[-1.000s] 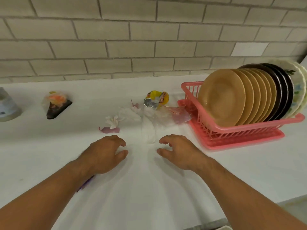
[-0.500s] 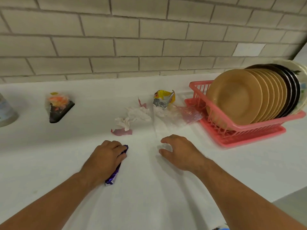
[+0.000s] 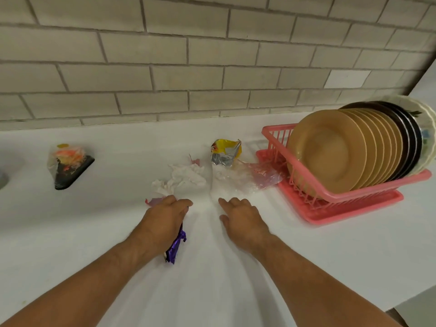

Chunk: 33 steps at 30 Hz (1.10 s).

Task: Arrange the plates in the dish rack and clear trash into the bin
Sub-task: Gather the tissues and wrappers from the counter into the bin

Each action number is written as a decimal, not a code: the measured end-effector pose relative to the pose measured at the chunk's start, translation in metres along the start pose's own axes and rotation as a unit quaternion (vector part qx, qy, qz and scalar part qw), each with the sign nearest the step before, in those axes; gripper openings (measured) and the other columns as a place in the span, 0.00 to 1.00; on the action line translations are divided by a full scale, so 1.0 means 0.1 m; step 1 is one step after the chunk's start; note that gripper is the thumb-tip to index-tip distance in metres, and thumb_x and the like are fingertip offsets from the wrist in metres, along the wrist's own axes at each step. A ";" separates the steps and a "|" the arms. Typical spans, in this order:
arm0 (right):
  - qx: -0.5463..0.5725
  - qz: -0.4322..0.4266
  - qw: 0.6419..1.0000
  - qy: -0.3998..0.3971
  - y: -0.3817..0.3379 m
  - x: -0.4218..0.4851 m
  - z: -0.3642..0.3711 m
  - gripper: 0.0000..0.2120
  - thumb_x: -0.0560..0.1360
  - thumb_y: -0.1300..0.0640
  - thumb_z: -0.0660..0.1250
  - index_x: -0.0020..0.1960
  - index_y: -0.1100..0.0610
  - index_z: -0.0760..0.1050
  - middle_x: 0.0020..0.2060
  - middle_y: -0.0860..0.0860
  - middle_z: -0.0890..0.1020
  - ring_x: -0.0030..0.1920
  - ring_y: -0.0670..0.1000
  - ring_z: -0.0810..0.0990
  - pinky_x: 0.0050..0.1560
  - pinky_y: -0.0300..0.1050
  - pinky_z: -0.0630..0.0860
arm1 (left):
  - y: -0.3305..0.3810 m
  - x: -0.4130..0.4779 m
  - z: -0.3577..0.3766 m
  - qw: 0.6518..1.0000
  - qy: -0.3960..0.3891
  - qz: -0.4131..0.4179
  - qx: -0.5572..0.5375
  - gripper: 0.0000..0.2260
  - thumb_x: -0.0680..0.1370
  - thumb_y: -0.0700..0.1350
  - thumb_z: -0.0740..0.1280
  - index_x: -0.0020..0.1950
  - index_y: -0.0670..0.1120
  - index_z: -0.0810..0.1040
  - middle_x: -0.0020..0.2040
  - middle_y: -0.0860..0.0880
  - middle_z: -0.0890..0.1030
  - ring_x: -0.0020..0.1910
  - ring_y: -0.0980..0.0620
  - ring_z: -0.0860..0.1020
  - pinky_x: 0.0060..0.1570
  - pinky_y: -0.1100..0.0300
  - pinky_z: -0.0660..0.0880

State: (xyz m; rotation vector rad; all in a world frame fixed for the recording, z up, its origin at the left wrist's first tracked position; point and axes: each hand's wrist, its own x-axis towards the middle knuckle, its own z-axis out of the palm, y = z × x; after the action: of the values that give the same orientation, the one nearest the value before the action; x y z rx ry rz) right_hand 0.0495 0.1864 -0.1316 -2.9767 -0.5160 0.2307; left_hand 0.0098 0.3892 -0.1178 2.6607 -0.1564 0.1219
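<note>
A pink dish rack at the right holds several tan plates, dark plates and a white patterned plate, all standing on edge. Trash lies in the middle of the white counter: crumpled white tissue, a pink scrap, a yellow and silver snack wrapper and clear plastic film. My left hand is shut on a purple wrapper, fingertips at the pink scrap. My right hand rests open on the counter just short of the plastic film.
A clear triangular food pack with a black base sits at the far left. A grey container edge shows at the left border. A tiled wall backs the counter, whose front edge drops off at the lower right.
Both hands have moved forward toward the trash pile. The purple wrapper, hidden under my left hand a second ago, now hangs out from beneath the palm.
</note>
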 end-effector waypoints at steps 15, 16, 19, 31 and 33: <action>0.137 -0.009 0.990 0.025 0.18 0.01 -0.28 0.08 0.76 0.61 0.61 0.54 0.57 0.75 0.51 0.52 0.77 0.50 0.55 0.78 0.50 0.46 0.76 | 0.22 0.09 -0.11 0.993 -0.010 -0.096 -0.064 0.08 0.74 0.43 0.70 0.39 0.48 0.72 0.45 0.50 0.73 0.40 0.53 0.73 0.35 0.70 0.66; 0.145 0.001 0.989 0.028 0.17 0.01 -0.31 0.08 0.76 0.63 0.59 0.52 0.56 0.74 0.47 0.53 0.78 0.47 0.55 0.78 0.44 0.46 0.76 | 0.22 0.09 -0.11 0.992 -0.010 -0.104 -0.077 0.06 0.75 0.40 0.68 0.40 0.47 0.72 0.46 0.49 0.75 0.40 0.53 0.74 0.36 0.69 0.68; 0.179 0.009 0.984 0.026 0.17 0.02 -0.37 0.15 0.73 0.68 0.55 0.56 0.55 0.69 0.44 0.54 0.76 0.42 0.56 0.77 0.36 0.43 0.71 | 0.23 0.08 -0.13 0.979 -0.020 -0.144 -0.141 0.09 0.75 0.33 0.60 0.45 0.46 0.73 0.45 0.47 0.80 0.39 0.50 0.81 0.41 0.58 0.79; 0.219 0.001 0.975 0.047 0.18 -0.02 -0.59 0.12 0.72 0.50 0.71 0.51 0.51 0.72 0.44 0.46 0.76 0.42 0.48 0.75 0.37 0.38 0.70 | 0.26 0.10 -0.16 0.983 -0.005 -0.133 -0.127 0.10 0.75 0.56 0.68 0.42 0.50 0.79 0.40 0.50 0.81 0.37 0.54 0.78 0.34 0.64 0.74; 0.159 0.004 0.987 0.031 0.19 -0.01 -0.54 0.05 0.73 0.60 0.66 0.47 0.52 0.75 0.44 0.50 0.79 0.42 0.51 0.76 0.37 0.38 0.70 | 0.24 0.10 -0.18 0.983 -0.008 -0.142 -0.117 0.10 0.73 0.55 0.71 0.40 0.50 0.78 0.39 0.50 0.80 0.35 0.54 0.77 0.32 0.65 0.73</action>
State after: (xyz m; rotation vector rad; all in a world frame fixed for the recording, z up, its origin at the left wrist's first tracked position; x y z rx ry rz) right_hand 0.0637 0.1641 -0.0814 -2.6677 -0.4149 0.1981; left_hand 0.0150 0.3755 -0.0900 2.4191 0.1935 -0.0114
